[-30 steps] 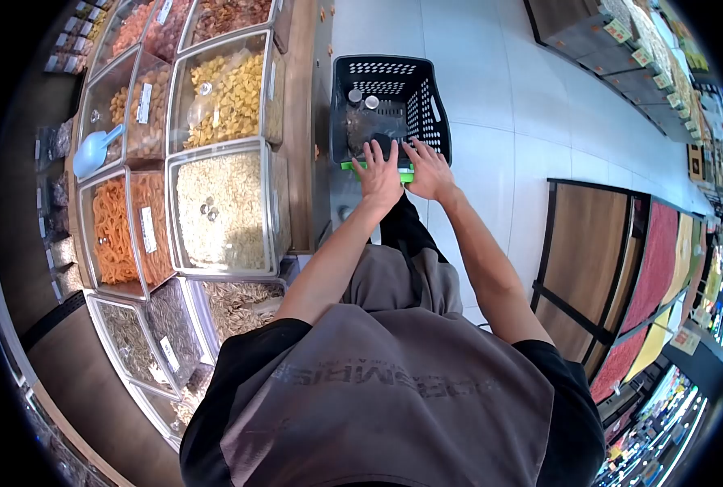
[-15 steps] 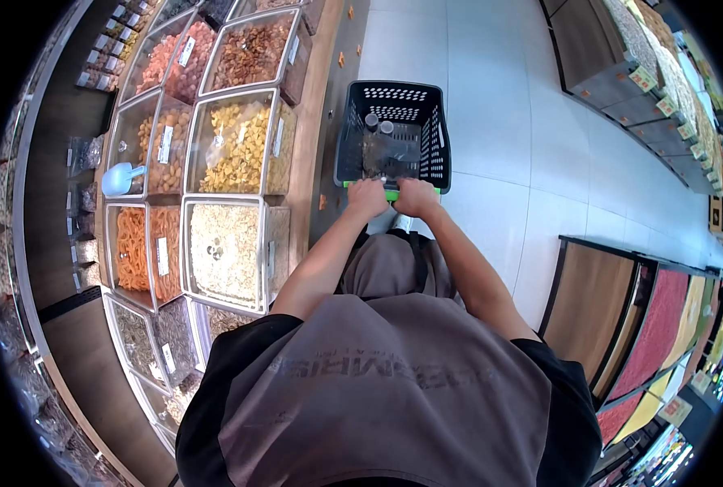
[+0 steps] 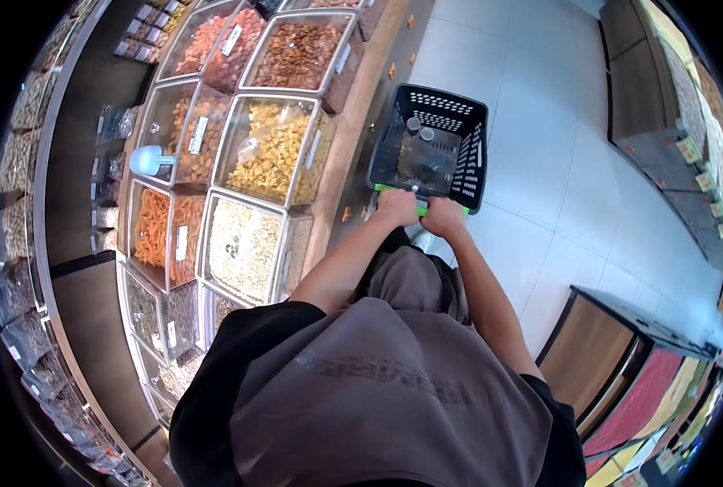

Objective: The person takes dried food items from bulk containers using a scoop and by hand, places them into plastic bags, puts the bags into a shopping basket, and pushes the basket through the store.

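Both fists close around the green handle (image 3: 421, 210) at the near end of a black shopping basket (image 3: 478, 174). My left hand (image 3: 399, 207) grips its left part, and my right hand (image 3: 444, 217) grips the right part. Inside the basket, toward its left side, lie clear containers (image 3: 426, 159) with round pale lids; what they hold is hard to make out. The basket is in front of me over the tiled floor, beside the wooden edge of the bin counter.
Along my left runs a counter of clear lidded bins with yellow pieces (image 3: 266, 150), white flakes (image 3: 242, 247) and orange strips (image 3: 151, 229). A light-blue scoop (image 3: 147, 160) rests on one bin. Grey display units (image 3: 645, 105) and a wooden-sided stand (image 3: 593, 357) flank the tiled floor (image 3: 532, 154) on the right.
The view has turned, so the basket, my hands and the bins appear farther right and tilted. Both hands have stayed closed on the handle.
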The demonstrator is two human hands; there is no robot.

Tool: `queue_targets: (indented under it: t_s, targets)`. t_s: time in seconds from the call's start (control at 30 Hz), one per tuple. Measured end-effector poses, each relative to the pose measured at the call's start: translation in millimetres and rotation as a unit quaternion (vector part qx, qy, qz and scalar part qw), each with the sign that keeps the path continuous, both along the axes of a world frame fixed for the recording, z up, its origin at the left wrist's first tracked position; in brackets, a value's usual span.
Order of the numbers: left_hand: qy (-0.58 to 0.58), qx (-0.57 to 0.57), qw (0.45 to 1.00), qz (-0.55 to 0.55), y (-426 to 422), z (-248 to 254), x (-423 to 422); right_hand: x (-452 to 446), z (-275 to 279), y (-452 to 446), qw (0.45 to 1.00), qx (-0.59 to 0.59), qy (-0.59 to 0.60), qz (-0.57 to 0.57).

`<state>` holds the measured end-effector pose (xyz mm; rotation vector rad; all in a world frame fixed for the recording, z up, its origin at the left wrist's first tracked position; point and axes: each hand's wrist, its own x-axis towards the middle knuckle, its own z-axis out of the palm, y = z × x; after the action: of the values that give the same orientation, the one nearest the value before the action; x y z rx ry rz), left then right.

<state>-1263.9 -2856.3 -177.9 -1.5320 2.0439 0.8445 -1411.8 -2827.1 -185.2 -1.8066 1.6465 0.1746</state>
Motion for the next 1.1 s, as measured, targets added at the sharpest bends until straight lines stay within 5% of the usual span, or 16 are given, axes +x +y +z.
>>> queue_targets:
  t_s: [0.57, 1.1]
  targets:
    - [0.128, -0.012, 0.992, -0.017, -147.0, -4.5, -8.5, -11.7, -4.1, -146.4, 0.995, -0.014, 0.099, 0.005]
    - [0.130, 0.085, 0.978, -0.139, -193.5, -11.7, 15.9, 6.9, -15.9, -164.8, 0.994, 0.091, 0.057, 0.014]
